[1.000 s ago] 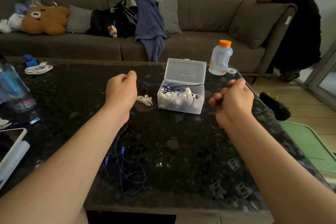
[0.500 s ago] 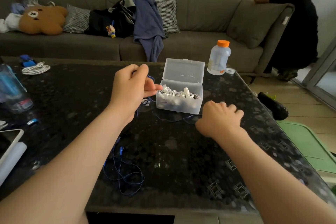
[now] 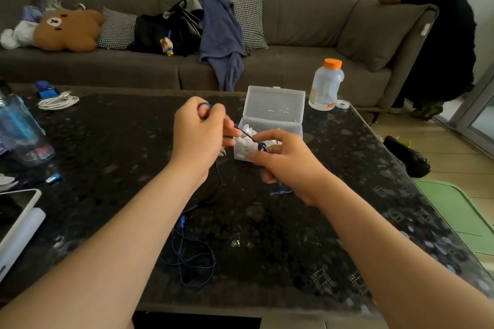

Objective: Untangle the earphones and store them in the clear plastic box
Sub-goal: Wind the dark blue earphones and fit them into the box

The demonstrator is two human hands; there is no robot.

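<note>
Left hand (image 3: 199,133) and right hand (image 3: 290,160) pinch my thin blue earphone cord (image 3: 248,137) slanting between them mid-frame, clear plastic box (image 3: 275,104) just above the right.

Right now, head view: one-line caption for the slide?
Left hand and right hand pinch a blue earphone cord taut near the open clear plastic box.

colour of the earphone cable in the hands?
Dark blue. The earphone cable runs between the left hand and right hand; head view shows it.
</note>
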